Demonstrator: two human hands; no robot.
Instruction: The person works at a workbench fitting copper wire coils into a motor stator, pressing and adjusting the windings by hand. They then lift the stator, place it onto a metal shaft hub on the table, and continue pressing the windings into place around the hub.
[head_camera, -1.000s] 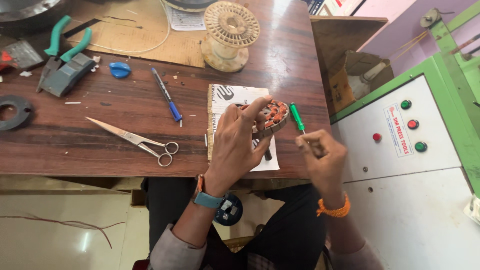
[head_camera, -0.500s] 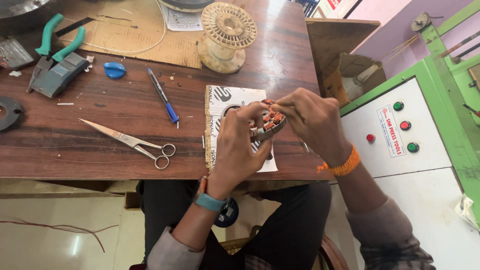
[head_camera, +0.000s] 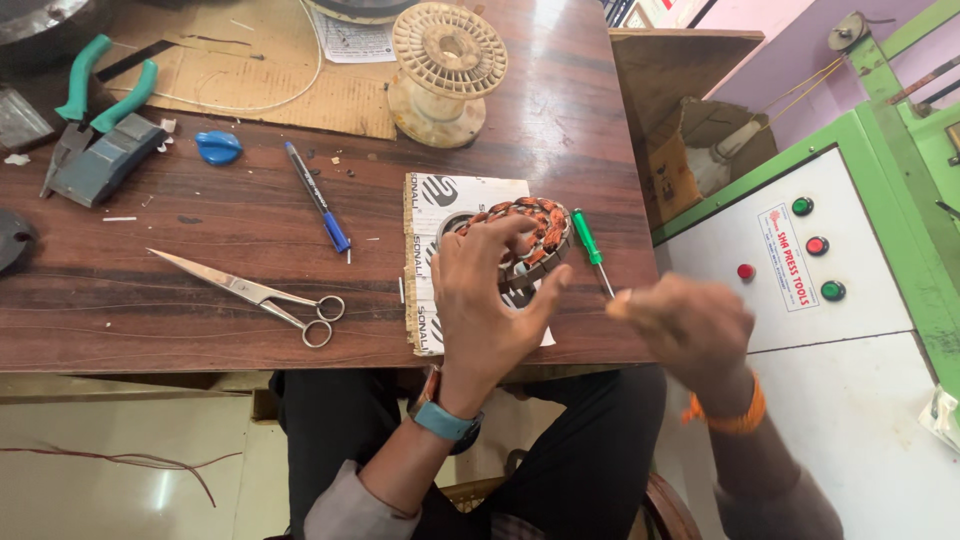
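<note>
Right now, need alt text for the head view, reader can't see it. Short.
Seen from above, a person's left hand holds a round stator wound with copper coils on a printed card at the edge of a wooden table, while the blurred right hand hovers beside a green-handled screwdriver. Scissors, a blue pen, green pliers and an empty spool lie around.

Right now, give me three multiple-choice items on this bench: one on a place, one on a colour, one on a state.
1. Where do the scissors lie?
A. Left of the left hand
B. On the spool
C. On the green machine

2. What colour is the screwdriver handle?
A. Red
B. Green
C. Black

3. What is the left hand doing?
A. Resting flat on bare wood
B. Gripping the pen
C. Holding the copper-wound stator

Answers: 1 A, they lie on the table to its left. 2 B, it shows bright green. 3 C, its fingers wrap the winding.
</note>
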